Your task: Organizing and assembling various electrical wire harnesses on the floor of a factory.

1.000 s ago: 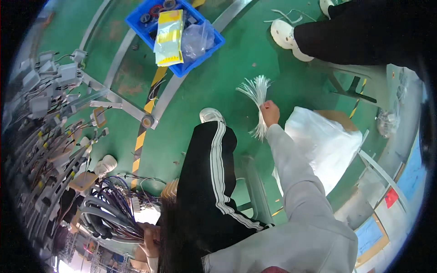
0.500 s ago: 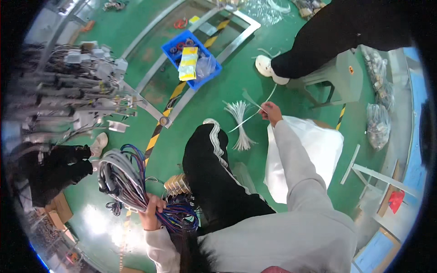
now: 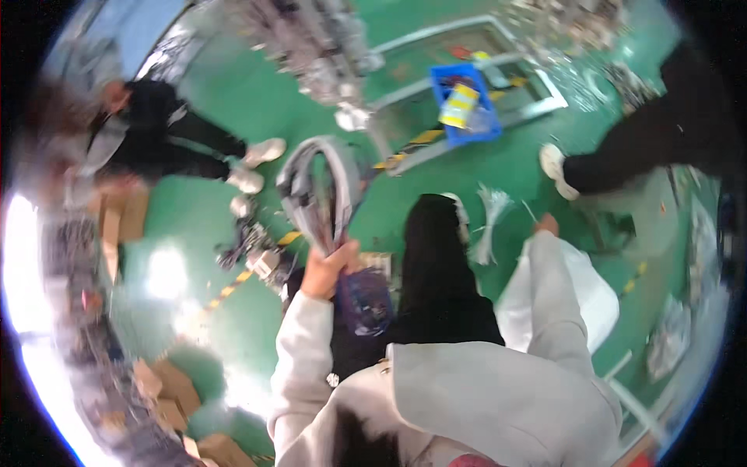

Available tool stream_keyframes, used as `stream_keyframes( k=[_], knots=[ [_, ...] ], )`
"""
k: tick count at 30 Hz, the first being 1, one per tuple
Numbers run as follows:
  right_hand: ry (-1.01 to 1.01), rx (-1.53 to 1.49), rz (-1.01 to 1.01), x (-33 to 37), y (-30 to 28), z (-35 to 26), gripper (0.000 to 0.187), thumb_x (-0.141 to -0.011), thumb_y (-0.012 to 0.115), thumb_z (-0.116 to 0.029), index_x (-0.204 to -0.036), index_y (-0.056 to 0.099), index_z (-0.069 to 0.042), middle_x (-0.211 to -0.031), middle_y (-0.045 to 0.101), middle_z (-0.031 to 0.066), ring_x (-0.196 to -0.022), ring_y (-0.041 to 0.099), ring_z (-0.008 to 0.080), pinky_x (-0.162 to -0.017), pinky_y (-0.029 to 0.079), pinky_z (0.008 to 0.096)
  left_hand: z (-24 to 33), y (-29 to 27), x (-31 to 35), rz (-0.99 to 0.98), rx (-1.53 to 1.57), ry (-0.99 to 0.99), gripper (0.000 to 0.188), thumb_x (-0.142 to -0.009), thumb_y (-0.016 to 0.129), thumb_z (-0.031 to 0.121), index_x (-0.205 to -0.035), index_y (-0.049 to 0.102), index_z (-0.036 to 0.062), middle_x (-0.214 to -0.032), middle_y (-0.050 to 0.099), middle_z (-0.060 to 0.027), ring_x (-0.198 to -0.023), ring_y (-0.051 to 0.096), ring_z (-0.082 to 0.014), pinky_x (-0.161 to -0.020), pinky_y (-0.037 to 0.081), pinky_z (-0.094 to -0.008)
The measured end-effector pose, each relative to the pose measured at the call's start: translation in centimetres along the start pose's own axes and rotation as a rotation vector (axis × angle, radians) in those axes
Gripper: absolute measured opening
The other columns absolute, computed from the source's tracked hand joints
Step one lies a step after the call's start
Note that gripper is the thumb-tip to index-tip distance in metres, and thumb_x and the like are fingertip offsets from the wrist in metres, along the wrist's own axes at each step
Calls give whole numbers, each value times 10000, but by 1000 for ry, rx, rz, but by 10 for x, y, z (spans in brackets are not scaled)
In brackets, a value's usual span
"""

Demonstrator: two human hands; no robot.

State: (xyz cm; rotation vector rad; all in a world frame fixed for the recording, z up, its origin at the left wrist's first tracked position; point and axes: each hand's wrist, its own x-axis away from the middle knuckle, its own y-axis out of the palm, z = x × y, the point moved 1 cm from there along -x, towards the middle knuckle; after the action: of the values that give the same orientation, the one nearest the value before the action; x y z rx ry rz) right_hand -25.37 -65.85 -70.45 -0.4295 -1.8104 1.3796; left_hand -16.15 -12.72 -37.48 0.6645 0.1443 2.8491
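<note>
My left hand (image 3: 331,267) is closed around a coiled cable bundle (image 3: 340,175). Its thick grey loop stands up above the fist, and thinner blue and purple wires hang below. Farther right, my right hand (image 3: 547,226) pinches a thin white cable tie (image 3: 530,208); most of that tie is hidden or blurred. On the green floor, left of this hand, lies a fanned bunch of white cable ties (image 3: 488,223). A white sack (image 3: 595,292) sits partly under my right forearm. Black-trousered, my leg (image 3: 440,272) is between the two hands.
A blue crate (image 3: 475,134) with a yellow packet rests by a metal frame (image 3: 556,92). Hanging cables (image 3: 311,54) fill the far middle. One person (image 3: 167,128) is at the left, another person's leg (image 3: 638,148) at the right. Cardboard boxes (image 3: 175,385) lie lower left.
The whole view has turned leftward, so floor objects appear farther right. My left hand has lifted the cable bundle, and its loop is now upright. The right hand keeps the cable tie.
</note>
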Motion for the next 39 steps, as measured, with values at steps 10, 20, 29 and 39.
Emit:
stream_keyframes(
  k=[10,20,29,39],
  knots=[
    [27,-1425,156,30,-119,-49,133,-863,607,-223,-886,578,-95,-566,424,-24,-381,341,78,-304,251,233,28,1,20,-117,117,167,180,-814,608,103,-702,477,53,-551,453,-10,-486,431,-95,-492,358,-245],
    [-602,-1587,-683,334,-156,-276,385,-818,648,-178,-1156,499,-71,-923,574,54,-731,593,138,-579,509,247,12,41,75,-223,-153,798,430,-739,726,151,-1109,562,4,-1051,587,-151,-958,586,-239,-825,477,-325],
    [-386,-1368,-927,392,-196,-241,152,-874,497,-151,-981,567,-68,-670,502,-29,-399,301,23,-364,258,179,-12,37,101,-113,-213,643,362,-715,715,132,-1018,569,-2,-909,608,-156,-827,618,-280,-739,476,-345],
    [-500,-1029,-742,415,-216,-214,89,-905,501,-133,-950,552,-75,-708,513,-4,-450,320,31,-406,271,195,-30,52,93,-22,-470,625,310,-706,708,308,-807,599,36,-726,632,-175,-709,620,-366,-660,495,-425]
  ],
)
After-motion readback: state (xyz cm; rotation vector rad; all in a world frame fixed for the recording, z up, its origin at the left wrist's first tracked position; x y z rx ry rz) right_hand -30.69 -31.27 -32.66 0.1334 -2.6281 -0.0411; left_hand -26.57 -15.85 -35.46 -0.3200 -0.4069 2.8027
